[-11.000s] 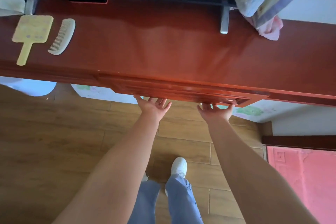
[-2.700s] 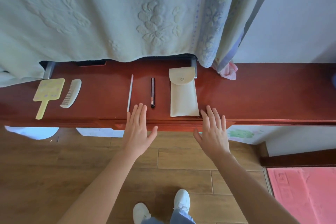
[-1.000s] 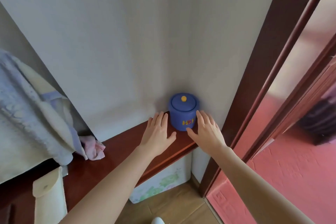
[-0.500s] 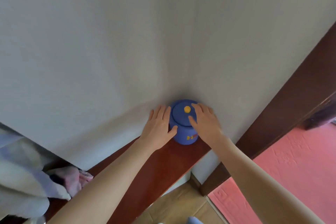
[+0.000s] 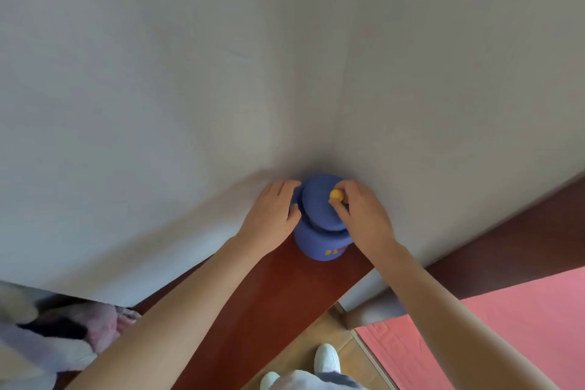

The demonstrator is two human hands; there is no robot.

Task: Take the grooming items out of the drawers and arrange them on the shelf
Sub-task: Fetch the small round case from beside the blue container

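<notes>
Head view: blue jar [image 5: 319,245] mid-frame, in the shelf [image 5: 285,294] corner against the wall [image 5: 190,73]. Your right hand [image 5: 364,215] pinches the yellow knob [image 5: 336,195] on the lid [image 5: 316,209]. Your left hand [image 5: 272,215] wraps the jar's left side. The lift looks to be straight up.

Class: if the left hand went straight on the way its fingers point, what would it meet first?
The left hand grips the blue jar, so the jar blocks it at once; its fingertips aim at the wall close behind, though depth is unclear.
</notes>
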